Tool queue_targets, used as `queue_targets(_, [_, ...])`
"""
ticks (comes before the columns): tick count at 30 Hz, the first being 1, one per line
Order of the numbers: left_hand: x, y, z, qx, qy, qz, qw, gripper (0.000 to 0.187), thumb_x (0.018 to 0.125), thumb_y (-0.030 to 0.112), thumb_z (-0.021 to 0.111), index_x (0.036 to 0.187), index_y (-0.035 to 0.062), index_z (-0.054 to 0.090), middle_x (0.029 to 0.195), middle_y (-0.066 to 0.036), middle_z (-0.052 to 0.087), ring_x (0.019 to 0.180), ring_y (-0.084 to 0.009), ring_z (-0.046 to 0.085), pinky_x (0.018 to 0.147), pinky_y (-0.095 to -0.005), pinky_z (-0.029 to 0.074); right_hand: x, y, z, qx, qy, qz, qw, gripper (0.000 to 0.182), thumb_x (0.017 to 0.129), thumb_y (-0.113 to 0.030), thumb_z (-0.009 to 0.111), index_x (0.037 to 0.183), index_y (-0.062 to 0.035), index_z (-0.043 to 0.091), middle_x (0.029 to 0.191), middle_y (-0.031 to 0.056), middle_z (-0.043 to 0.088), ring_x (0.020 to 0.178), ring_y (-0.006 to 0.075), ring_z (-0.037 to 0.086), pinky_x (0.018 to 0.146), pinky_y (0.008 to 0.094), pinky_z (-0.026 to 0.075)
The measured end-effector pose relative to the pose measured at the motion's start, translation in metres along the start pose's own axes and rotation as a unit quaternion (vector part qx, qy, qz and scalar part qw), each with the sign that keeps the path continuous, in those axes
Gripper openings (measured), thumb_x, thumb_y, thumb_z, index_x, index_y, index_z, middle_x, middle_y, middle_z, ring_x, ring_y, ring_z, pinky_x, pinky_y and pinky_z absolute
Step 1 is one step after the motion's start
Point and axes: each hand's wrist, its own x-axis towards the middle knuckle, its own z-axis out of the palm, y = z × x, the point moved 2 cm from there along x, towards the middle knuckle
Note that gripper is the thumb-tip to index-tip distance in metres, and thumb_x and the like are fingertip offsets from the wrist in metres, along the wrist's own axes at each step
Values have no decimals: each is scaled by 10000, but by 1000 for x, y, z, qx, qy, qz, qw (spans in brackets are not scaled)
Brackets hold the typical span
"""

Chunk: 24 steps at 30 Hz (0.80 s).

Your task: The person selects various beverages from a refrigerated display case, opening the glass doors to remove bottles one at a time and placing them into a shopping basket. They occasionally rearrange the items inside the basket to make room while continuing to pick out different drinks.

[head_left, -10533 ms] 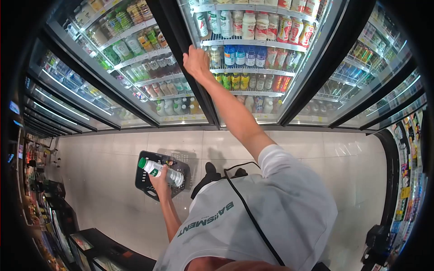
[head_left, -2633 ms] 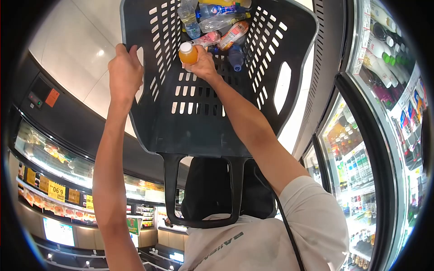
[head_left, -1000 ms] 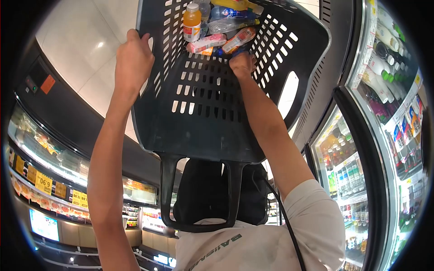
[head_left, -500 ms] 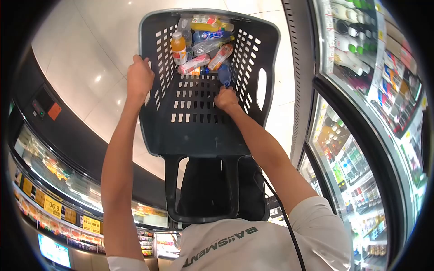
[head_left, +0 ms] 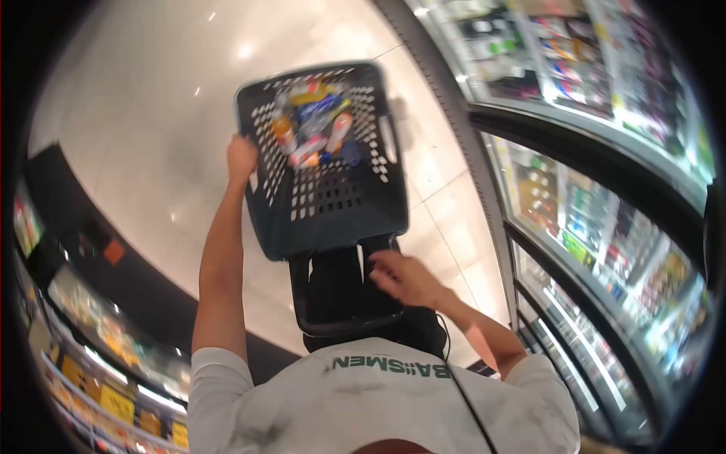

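Observation:
My left hand (head_left: 242, 157) is closed around the left side rim of a dark grey shopping basket (head_left: 325, 240). Bottles lie heaped at the basket's far end, smeared by motion: an orange drink bottle (head_left: 283, 130), one with yellow contents (head_left: 310, 94), a pink-and-white one (head_left: 339, 130) and a dark blue one (head_left: 350, 153), among others. Over the black frame (head_left: 344, 291) at the basket's near end hovers my right hand (head_left: 406, 278), its fingers slightly bent and apart, holding nothing.
Refrigerated shelves of drinks behind dark-framed glass doors (head_left: 597, 151) run along the right. A dark counter (head_left: 83, 212) and a display case with yellow price signs (head_left: 117, 401) curve along the left. Pale floor tiles (head_left: 151, 113) lie around the basket. A black cable (head_left: 473, 412) crosses my shirt.
My right hand has let go of the blue bottle and come back out of the basket toward me. My left hand stays on the rim. The view has shifted and turned.

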Motion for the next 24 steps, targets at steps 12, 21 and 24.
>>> queue_targets(12, [-222,98,-91,-144,43,122,981,355,934,42,594,1270,-62,546,1173,-247,640,1088,-379,639,953,-417,506,-83,13,85,-210,252,-192,925,297,928,-295,594,768,-48,629,652,186,646,584,400,633,575,513,515])
queue_targets(21, [-395,169,-131,-43,-131,254,957,435,1032,327,506,858,-29,685,721,-220,684,716,-426,687,676,-501,516,-87,26,101,-199,256,-205,924,299,875,-305,567,792,-36,666,688,203,663,675,430,664,673,549,534])
queue_targets(24, [-410,171,-129,-77,-168,275,944,437,1031,352,505,866,-7,692,733,-199,694,736,-421,693,696,-506,521,-94,19,86,-203,215,-202,934,319,887,-334,550,842,-49,686,802,219,695,764,426,683,715,553,536])
